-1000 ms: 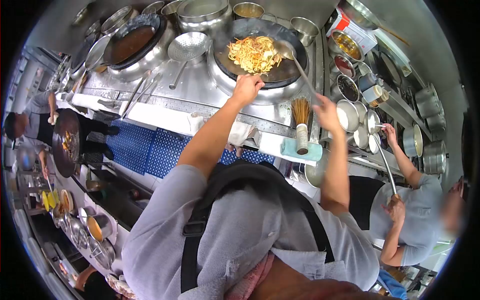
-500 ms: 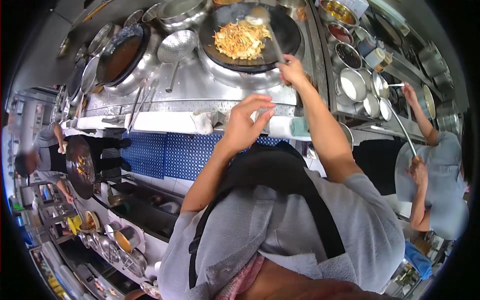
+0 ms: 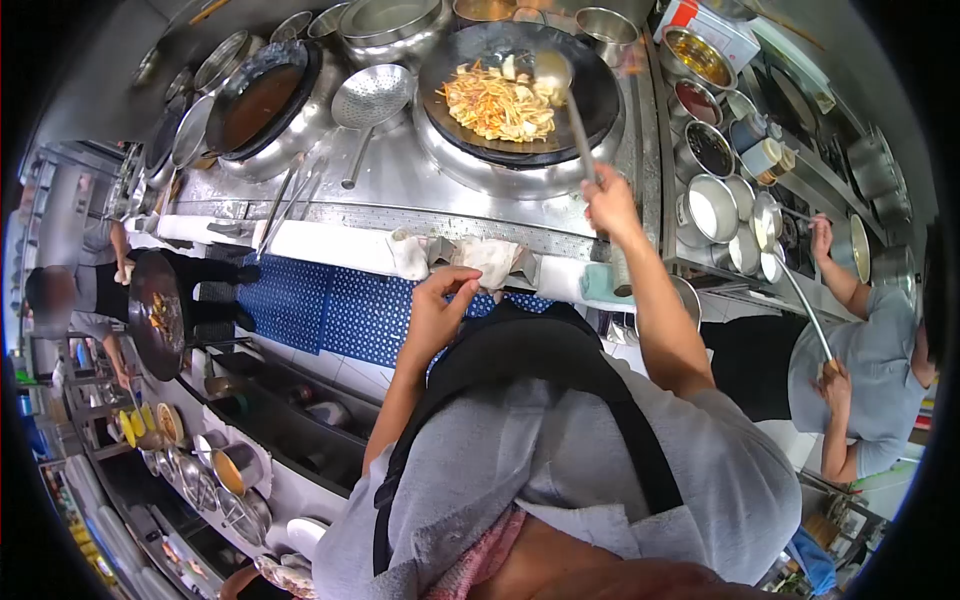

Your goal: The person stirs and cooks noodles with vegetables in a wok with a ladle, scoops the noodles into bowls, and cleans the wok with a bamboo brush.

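My right hand (image 3: 612,203) is closed round the long handle of a ladle (image 3: 578,128). The ladle's bowl rests at the upper right edge of a heap of fried strips and pale pieces (image 3: 500,105) in a dark wok (image 3: 592,95). Nearer my body, my left hand (image 3: 438,308) hovers with fingers curled in toward the thumb, and nothing shows in it. Just beyond its fingertips a crumpled white cloth (image 3: 487,262) lies on the stove's front ledge. The wok sits on a round steel burner ring (image 3: 500,180).
Left of the wok lie a perforated skimmer (image 3: 373,97) and a second wok (image 3: 255,110) with brown liquid. Sauce pots (image 3: 700,145) stand on the right. One co-worker (image 3: 860,350) holds a long-handled ladle at right; another at left holds a wok (image 3: 157,315) of food.
My left hand has drawn back toward my body and curled up, uncovering the white cloth. My right hand still grips the ladle, whose bowl has shifted against the food. The view has tilted slightly.
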`<state>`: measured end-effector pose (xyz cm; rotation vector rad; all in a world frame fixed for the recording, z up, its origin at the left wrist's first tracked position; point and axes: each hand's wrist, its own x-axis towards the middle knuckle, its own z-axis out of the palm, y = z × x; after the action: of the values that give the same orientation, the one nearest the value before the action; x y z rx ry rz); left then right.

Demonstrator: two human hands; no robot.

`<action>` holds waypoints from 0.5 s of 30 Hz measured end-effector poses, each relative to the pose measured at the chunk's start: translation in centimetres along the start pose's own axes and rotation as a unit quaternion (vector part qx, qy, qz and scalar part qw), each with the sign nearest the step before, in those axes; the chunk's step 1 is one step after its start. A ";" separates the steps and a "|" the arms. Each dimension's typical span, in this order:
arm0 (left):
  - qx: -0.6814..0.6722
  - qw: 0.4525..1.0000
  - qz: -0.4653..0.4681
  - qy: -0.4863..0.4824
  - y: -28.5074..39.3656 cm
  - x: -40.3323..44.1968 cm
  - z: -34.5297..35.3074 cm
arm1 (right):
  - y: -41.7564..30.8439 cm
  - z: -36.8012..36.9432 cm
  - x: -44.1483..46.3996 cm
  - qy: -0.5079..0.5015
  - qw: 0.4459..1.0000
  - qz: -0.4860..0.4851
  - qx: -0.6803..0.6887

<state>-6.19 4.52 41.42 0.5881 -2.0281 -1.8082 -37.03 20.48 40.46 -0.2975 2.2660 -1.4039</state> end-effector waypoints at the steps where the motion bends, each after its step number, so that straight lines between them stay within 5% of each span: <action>1: -0.003 1.000 -0.001 -0.002 -0.6 -0.1 0.0 | -0.7 0.9 -1.6 -0.054 0.991 0.050 0.112; 6: 0.013 0.999 -0.001 -0.032 0.0 -0.6 0.0 | -2.3 -1.5 -2.6 -0.226 0.858 0.138 0.441; 8: 0.022 0.999 -0.001 -0.036 0.5 0.3 -0.2 | -1.9 -3.2 -1.4 -0.347 0.740 0.167 0.551; 12: 0.006 0.997 -0.057 -0.051 -1.7 0.3 0.6 | -3.5 2.1 0.0 -0.283 0.825 0.114 0.475; 15: 0.040 0.997 -0.040 -0.047 -1.6 0.3 -0.6 | -2.4 -0.8 -1.2 -0.320 0.778 0.133 0.524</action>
<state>-6.05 3.67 39.91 0.6268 -2.1760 -1.8401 -36.45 20.50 43.23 -0.0441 0.7409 -1.7949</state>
